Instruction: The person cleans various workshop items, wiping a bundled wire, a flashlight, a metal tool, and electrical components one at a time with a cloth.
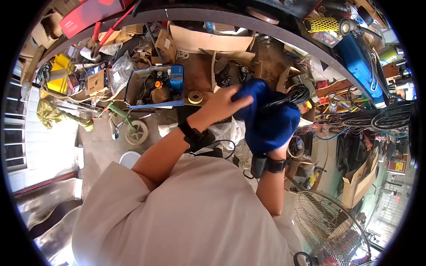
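A dark blue cloth point(270, 133) is held up in front of my chest, above the workbench's near edge. My left hand point(225, 104) is closed on its left side, thumb over the fabric. My right hand point(279, 150) comes up from below, and the cloth covers nearly all of it, so its fingers are hidden. A bundle of black cable point(295, 96) lies against the cloth's upper right part, partly wrapped by it. How the cable is held cannot be made out. Both wrists wear black bands with small boxes.
A roll of tape point(195, 97) lies on the bench beside a blue-edged box point(155, 105) of parts. Open cardboard boxes point(208, 40) stand behind. Tangled wires and a blue case point(361, 66) are at right. A wire-cage fan point(330, 226) stands at lower right, a small wheel point(136, 132) at left.
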`<control>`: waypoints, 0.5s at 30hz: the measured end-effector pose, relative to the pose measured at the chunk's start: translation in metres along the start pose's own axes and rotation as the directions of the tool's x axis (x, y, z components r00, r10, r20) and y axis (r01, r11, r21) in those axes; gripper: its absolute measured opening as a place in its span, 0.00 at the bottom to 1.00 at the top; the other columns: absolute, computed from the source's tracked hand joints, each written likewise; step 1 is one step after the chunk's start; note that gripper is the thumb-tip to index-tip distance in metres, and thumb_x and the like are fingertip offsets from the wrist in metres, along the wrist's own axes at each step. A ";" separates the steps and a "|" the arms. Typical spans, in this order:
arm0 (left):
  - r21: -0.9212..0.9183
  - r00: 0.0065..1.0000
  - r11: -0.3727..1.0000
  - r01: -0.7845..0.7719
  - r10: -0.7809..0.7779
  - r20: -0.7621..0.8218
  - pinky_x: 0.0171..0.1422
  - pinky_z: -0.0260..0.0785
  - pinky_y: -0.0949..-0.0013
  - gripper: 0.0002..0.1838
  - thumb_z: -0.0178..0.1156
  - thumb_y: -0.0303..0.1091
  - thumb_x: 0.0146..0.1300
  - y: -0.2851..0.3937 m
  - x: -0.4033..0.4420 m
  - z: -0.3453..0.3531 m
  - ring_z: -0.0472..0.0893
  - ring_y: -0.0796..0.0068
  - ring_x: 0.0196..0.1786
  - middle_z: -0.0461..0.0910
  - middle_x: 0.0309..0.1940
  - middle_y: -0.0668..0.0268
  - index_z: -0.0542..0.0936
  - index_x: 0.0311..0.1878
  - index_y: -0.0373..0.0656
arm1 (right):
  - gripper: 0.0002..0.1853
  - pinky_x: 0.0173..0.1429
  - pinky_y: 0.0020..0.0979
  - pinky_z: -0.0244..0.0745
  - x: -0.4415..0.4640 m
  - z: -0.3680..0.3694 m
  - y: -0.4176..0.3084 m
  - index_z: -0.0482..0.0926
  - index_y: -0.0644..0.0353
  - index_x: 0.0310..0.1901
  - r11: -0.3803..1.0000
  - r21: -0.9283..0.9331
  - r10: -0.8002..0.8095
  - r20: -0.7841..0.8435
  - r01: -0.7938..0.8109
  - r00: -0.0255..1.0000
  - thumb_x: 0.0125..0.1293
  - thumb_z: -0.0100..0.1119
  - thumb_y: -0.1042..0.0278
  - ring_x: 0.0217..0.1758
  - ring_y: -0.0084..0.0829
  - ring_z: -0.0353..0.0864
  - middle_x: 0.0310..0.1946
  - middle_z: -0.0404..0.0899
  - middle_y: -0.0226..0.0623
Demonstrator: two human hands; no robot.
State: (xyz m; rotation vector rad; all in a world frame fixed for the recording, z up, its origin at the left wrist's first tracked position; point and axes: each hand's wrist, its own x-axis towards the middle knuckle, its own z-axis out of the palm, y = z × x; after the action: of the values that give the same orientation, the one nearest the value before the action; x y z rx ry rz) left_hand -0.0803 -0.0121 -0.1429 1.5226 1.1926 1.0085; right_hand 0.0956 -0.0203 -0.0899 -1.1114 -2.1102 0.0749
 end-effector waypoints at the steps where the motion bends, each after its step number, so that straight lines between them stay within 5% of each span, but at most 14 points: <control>1: -0.064 0.998 0.998 0.029 -0.032 -0.048 0.44 0.69 0.70 0.22 0.53 0.48 0.65 -0.014 0.005 -0.001 0.79 0.70 0.37 0.81 0.34 0.62 0.75 0.49 0.36 | 0.12 0.34 0.35 0.66 0.004 -0.002 -0.012 0.78 0.57 0.29 0.991 0.086 0.099 -0.011 -0.098 0.995 0.44 0.66 0.62 0.28 0.44 0.73 0.24 0.76 0.39; 2: -0.129 0.993 0.990 0.055 -0.068 -0.094 0.44 0.69 0.71 0.22 0.51 0.50 0.66 -0.027 0.009 -0.004 0.79 0.72 0.38 0.81 0.34 0.65 0.76 0.47 0.37 | 0.11 0.32 0.36 0.65 0.003 -0.004 -0.016 0.78 0.57 0.25 0.966 0.172 0.198 -0.014 -0.193 0.980 0.42 0.67 0.62 0.27 0.46 0.72 0.22 0.75 0.40; 3: -0.291 0.995 0.952 0.091 -0.100 -0.017 0.47 0.69 0.72 0.25 0.48 0.54 0.67 -0.029 0.010 -0.008 0.79 0.76 0.41 0.80 0.39 0.70 0.75 0.51 0.40 | 0.15 0.36 0.32 0.68 -0.012 -0.004 0.004 0.77 0.59 0.37 0.986 0.113 0.102 0.163 -0.122 0.981 0.47 0.66 0.66 0.30 0.36 0.74 0.29 0.76 0.35; 5: -0.687 0.969 0.685 0.241 -0.204 0.137 0.52 0.69 0.72 0.26 0.45 0.53 0.68 -0.025 0.008 -0.003 0.77 0.79 0.44 0.79 0.43 0.70 0.71 0.57 0.41 | 0.19 0.39 0.28 0.69 -0.060 0.037 0.045 0.72 0.61 0.45 0.945 0.268 0.139 0.192 -0.188 0.971 0.50 0.64 0.70 0.33 0.28 0.72 0.34 0.74 0.30; 7: -0.893 0.962 0.355 0.275 -0.104 0.254 0.57 0.68 0.73 0.28 0.47 0.50 0.69 0.012 -0.002 -0.003 0.75 0.81 0.49 0.75 0.51 0.66 0.64 0.64 0.40 | 0.21 0.43 0.24 0.69 -0.066 0.051 0.045 0.68 0.63 0.50 0.658 0.630 0.260 0.325 -0.413 0.909 0.54 0.61 0.73 0.37 0.22 0.70 0.39 0.71 0.28; 8: -0.864 0.980 0.465 0.193 -0.046 0.194 0.59 0.66 0.73 0.28 0.47 0.49 0.69 0.011 -0.002 0.002 0.74 0.80 0.50 0.74 0.52 0.65 0.62 0.65 0.40 | 0.22 0.44 0.23 0.69 -0.070 0.058 0.045 0.65 0.64 0.52 0.450 0.742 0.318 0.387 -0.497 0.866 0.56 0.59 0.75 0.38 0.19 0.69 0.41 0.70 0.26; 10: -0.762 0.991 0.648 0.012 0.093 0.095 0.62 0.63 0.73 0.29 0.46 0.48 0.69 0.001 -0.001 0.012 0.73 0.79 0.52 0.73 0.55 0.64 0.59 0.67 0.40 | 0.20 0.44 0.23 0.70 -0.074 0.058 0.054 0.68 0.64 0.50 0.688 0.667 0.150 0.256 -0.287 0.955 0.54 0.61 0.75 0.38 0.19 0.71 0.40 0.72 0.28; 11: -0.624 0.992 0.781 0.004 0.076 0.101 0.59 0.64 0.74 0.28 0.50 0.43 0.68 -0.003 -0.006 0.015 0.74 0.78 0.51 0.74 0.53 0.64 0.60 0.66 0.40 | 0.19 0.44 0.24 0.71 -0.074 0.056 0.056 0.69 0.64 0.48 0.641 0.692 0.211 0.259 -0.333 0.943 0.54 0.61 0.75 0.39 0.19 0.71 0.39 0.73 0.29; 14: -0.568 0.971 0.795 0.213 -0.106 0.215 0.61 0.61 0.73 0.30 0.48 0.42 0.70 -0.015 -0.003 0.026 0.70 0.78 0.55 0.71 0.54 0.67 0.53 0.70 0.41 | 0.17 0.45 0.26 0.71 -0.071 0.051 0.054 0.71 0.63 0.45 0.470 0.769 0.360 0.281 -0.433 0.890 0.53 0.63 0.74 0.40 0.21 0.73 0.39 0.75 0.30; 15: -0.553 0.980 0.811 0.190 -0.129 0.149 0.59 0.63 0.73 0.30 0.56 0.38 0.65 -0.011 -0.003 0.030 0.72 0.78 0.52 0.73 0.51 0.66 0.59 0.66 0.38 | 0.17 0.45 0.26 0.72 -0.072 0.053 0.052 0.71 0.63 0.45 0.401 0.796 0.389 0.299 -0.453 0.871 0.53 0.63 0.74 0.41 0.21 0.73 0.39 0.75 0.30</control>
State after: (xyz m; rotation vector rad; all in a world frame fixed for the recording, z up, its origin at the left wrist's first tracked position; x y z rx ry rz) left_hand -0.0546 -0.0187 -0.1612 0.9698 0.8240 1.0363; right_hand 0.1237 -0.0268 -0.1893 -0.9469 -1.4035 1.2924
